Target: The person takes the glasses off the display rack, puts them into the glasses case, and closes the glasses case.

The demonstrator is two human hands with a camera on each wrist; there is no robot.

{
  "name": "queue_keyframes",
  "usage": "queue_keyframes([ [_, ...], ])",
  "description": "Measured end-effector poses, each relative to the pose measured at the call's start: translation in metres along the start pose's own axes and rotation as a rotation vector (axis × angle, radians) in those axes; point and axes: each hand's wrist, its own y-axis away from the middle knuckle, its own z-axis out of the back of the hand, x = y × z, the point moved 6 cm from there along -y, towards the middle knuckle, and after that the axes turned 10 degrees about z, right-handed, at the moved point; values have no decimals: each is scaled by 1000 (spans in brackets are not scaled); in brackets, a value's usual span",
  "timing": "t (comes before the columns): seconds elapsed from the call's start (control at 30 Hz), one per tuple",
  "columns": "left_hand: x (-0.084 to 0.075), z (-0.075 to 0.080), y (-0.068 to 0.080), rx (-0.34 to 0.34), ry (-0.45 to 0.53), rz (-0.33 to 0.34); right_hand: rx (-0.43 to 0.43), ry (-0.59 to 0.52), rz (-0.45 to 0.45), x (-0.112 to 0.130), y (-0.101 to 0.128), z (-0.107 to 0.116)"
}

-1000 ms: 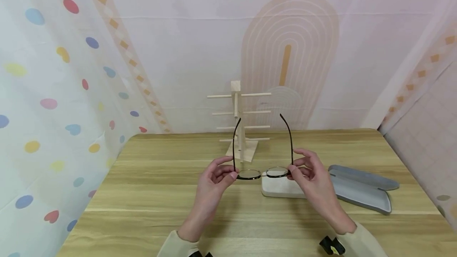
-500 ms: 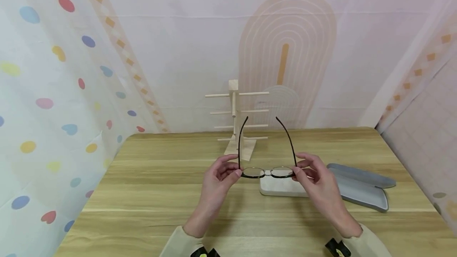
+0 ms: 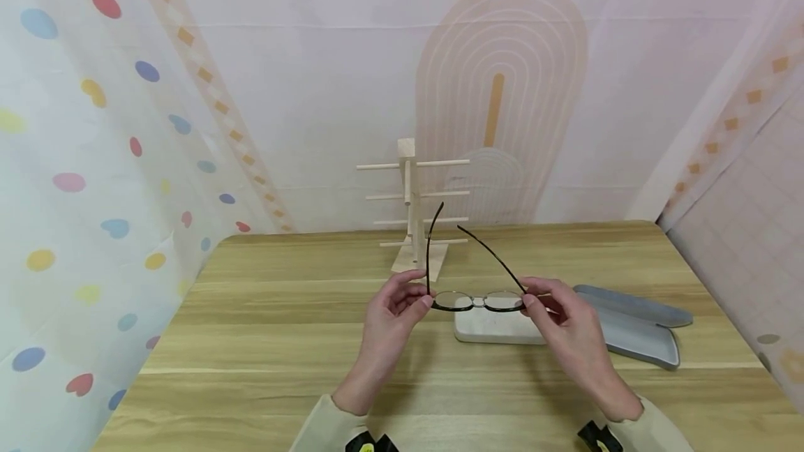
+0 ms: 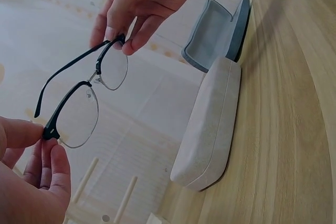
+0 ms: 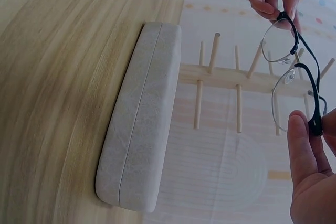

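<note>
A pair of eyeglasses (image 3: 504, 310) with black upper rims and thin metal lower rims is held up in front of me, lenses toward me. My left hand (image 3: 391, 323) pinches its left corner by the hinge between thumb and fingers. At the opposite corner, my right hand (image 3: 570, 333) pinches the frame the same way. The left temple arm points away from me, while the right one slants inward, partly folded. Beyond and below the glasses lies a closed whitish glasses case (image 4: 207, 124) on the table, seen through the lenses in the head view.
An open grey glasses case (image 3: 637, 337) lies to the right, partly behind my right hand. Toward the back edge of the wooden table (image 3: 251, 340) stands a wooden rack (image 3: 407, 152) with several thin pegs. A patterned curtain (image 3: 326, 89) hangs behind.
The right temple arm has swung inward toward the left one. Both hands and the glasses have shifted slightly right in the head view, which itself has turned a little.
</note>
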Motion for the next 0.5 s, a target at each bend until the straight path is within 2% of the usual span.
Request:
queue_keyframes([
  [0.5,1,-3,-1,-13,21,-10,-10,38,58,2,1,4],
])
